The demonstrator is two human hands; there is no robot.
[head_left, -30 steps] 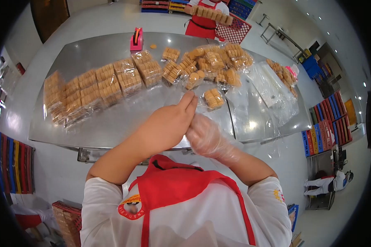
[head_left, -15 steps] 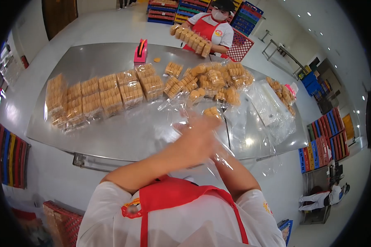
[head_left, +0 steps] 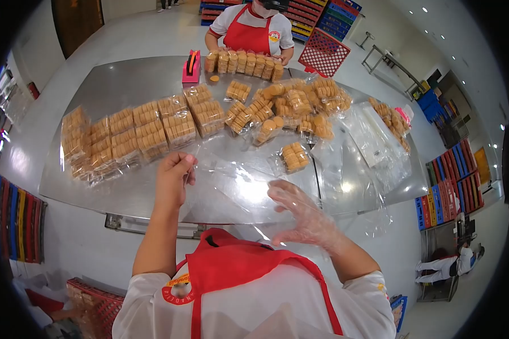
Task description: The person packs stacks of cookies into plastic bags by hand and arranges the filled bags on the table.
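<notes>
In the head view, your bare left hand point(head_left: 175, 176) is left of the frame's centre, over the near side of the metal table point(head_left: 136, 195). Its grip is narrow, thumb and forefinger drawn together beside some thin clear plastic point(head_left: 229, 172); whether they pinch it, you cannot tell. Your right hand point(head_left: 305, 217), in a see-through glove, is just right of centre with fingers spread and thumb wide apart. Nearest above it lies a single pack of biscuits point(head_left: 294, 157). Stacked packs point(head_left: 147, 125) fill the table's left, and a loose heap point(head_left: 300, 101) is at upper centre. At the top, a co-worker point(head_left: 249, 31) stands behind a row of packs point(head_left: 246, 64).
</notes>
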